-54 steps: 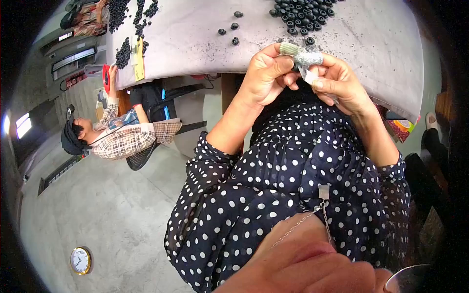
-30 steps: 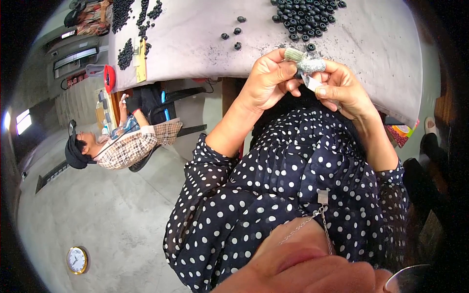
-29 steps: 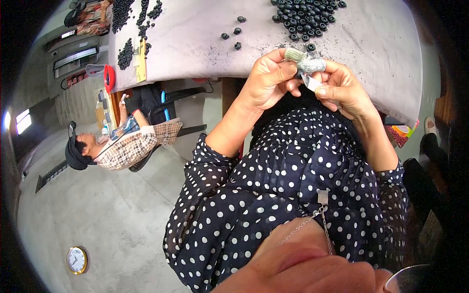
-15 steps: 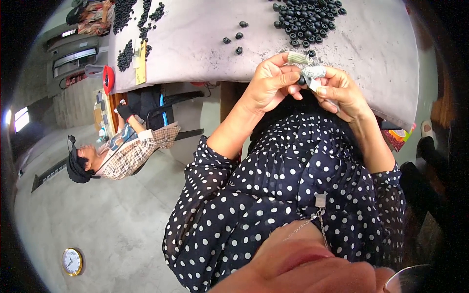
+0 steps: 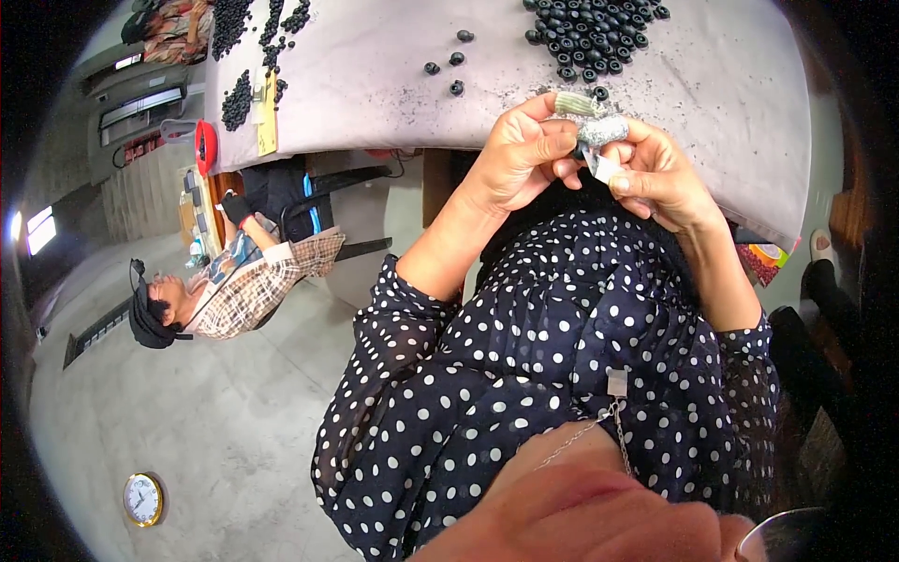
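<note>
Near the table's front edge my two hands meet. My left hand (image 5: 520,159) pinches a small round black part (image 5: 580,152) between thumb and fingers, mostly covered by them. A ribbed green finger cover (image 5: 577,104) sits on its index finger. Closed around a small flat blade-like piece, pale and shiny (image 5: 601,168), is my right hand (image 5: 663,178); the piece's tip touches or nearly touches the black part. Grey speckled wrapping (image 5: 604,130) covers the right index finger. Just beyond the fingers, one black part (image 5: 600,94) lies on the grey-covered table (image 5: 375,94).
A heap of round black parts (image 5: 590,37) lies beyond my hands, amid dark crumbs. Several loose ones (image 5: 457,58) lie left of it. Farther left are more black piles (image 5: 237,101), a yellow strip (image 5: 268,126) and a red bowl (image 5: 205,147). A person in plaid (image 5: 257,290) sits at left.
The pale blade-like piece has turned and shows more of its face beside the black part. My right fingers have shifted slightly; my left hand keeps its pinch.
</note>
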A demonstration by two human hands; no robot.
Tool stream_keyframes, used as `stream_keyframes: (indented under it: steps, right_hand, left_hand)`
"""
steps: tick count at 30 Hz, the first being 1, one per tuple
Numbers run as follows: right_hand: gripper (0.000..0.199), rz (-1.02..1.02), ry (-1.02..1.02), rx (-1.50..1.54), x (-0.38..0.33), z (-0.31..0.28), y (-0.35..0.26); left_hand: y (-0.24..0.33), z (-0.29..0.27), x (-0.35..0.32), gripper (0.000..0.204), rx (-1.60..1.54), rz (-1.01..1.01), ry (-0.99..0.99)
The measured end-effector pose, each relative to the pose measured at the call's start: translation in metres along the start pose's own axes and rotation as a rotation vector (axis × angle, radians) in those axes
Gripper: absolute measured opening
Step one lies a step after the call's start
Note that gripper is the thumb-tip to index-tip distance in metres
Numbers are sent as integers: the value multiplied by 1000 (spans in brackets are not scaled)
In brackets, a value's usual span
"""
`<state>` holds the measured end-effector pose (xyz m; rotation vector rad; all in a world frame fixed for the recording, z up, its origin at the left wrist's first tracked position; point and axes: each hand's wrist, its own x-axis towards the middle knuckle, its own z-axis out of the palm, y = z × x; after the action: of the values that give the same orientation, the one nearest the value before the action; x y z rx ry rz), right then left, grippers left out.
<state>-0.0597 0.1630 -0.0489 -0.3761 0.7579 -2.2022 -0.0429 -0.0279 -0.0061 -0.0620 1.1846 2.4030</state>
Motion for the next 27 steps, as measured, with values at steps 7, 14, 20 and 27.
stream_keyframes:
  steps: [7,14,20,27]
  right_hand:
    - [34,24,11,-17,-1,-2,-1]
    - [29,44,56,6,3,-9,8]
    - [34,-3,33,38,6,1,7]
    - [43,-8,79,-49,1,2,2]
  left_hand:
    - [0,1,0,36,17,-2,6]
    - [-2,-2,-1,36,12,11,24]
    - [0,-9,-4,32,65,15,66]
    - [27,-28,-2,22,774,337,333]
